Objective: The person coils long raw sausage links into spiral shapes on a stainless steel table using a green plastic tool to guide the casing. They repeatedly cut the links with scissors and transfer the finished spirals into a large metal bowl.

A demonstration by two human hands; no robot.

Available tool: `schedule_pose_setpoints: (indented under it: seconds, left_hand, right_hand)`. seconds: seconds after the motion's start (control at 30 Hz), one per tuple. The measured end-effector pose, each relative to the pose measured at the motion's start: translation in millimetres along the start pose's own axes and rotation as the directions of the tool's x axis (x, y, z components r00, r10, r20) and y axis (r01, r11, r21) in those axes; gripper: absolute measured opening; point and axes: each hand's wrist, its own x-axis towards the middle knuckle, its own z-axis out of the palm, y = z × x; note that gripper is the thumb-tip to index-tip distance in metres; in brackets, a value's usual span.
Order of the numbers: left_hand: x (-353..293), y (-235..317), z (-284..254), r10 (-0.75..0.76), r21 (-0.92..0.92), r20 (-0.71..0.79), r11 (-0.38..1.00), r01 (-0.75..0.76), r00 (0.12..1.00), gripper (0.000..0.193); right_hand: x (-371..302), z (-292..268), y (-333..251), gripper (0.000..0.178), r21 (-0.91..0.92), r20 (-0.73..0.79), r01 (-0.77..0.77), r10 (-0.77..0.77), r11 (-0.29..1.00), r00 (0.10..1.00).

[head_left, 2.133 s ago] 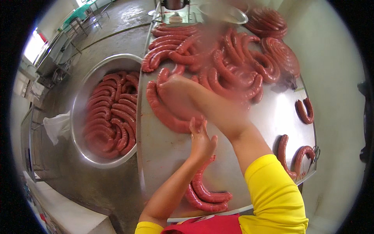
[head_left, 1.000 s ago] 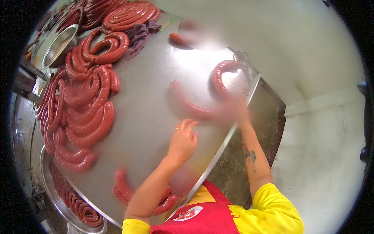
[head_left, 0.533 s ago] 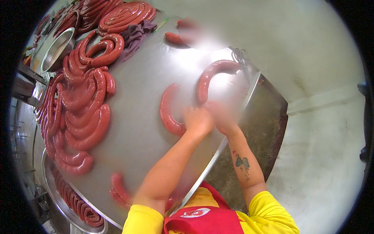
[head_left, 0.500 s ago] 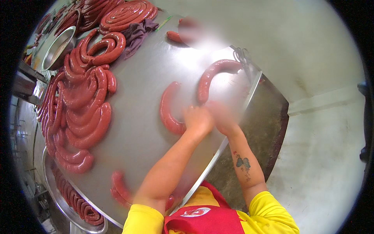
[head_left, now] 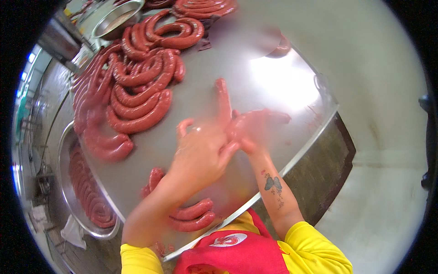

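Over the metal table my left hand (head_left: 200,153) is closed, its fingers curled around a reddish sausage whose end (head_left: 184,126) sticks out beyond them. Close beside it, my right hand (head_left: 241,134) is blurred, with its fingers around a raw sausage. One sausage length (head_left: 223,98) points away from between the hands, and another length (head_left: 267,116) stretches to the right. Whether these are one piece or separate cannot be made out through the blur. Short sausages (head_left: 194,217) lie near the table edge below my left forearm, and another sausage (head_left: 156,177) lies partly hidden by it.
A large heap of sausages (head_left: 137,98) covers the table's left side, with more coils (head_left: 205,7) at the back. A steel bowl (head_left: 119,20) stands far left. Below the left edge sits a metal basin (head_left: 66,187) of coiled sausage. The table's metal rim (head_left: 310,141) runs along the right.
The view has shifted, so the heap sits farther right. My left hand has moved left and nearer. Both curved sausages from the middle of the table are now at my hands.
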Motion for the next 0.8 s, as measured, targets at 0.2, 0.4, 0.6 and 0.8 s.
schedule_pose_setpoints:
  seconds: [0.2, 0.4, 0.6, 0.8]
  left_hand:
    - [-121.5, -35.4, -57.8, -0.113, 0.171, -0.088, 0.977, 0.127, 0.990, 0.017]
    - [-266.9, -63.4, -115.1, -0.607, -0.066, -0.349, 0.776, 0.627, 0.714, 0.014]
    - [-448.2, -115.7, -183.0, -0.645, -0.425, -0.472, 0.763, 0.487, 0.601, 0.016]
    - [-556.6, -179.0, -268.6, -0.643, -0.336, -0.489, 0.762, 0.554, 0.589, 0.019]
  right_hand:
    - [20.5, 49.8, 89.9, 0.075, -0.079, 0.081, -0.049, 0.056, 0.996, 0.995]
    - [11.9, 84.6, 230.6, 0.050, -0.400, 0.573, 0.295, -0.014, 0.868, 0.820]
    - [-11.4, 94.2, 427.1, 0.052, -0.742, 0.546, 0.178, 0.428, 0.646, 0.720]
    - [-64.7, 97.5, 588.8, 0.028, -0.513, 0.309, -0.497, 0.691, 0.700, 0.654]
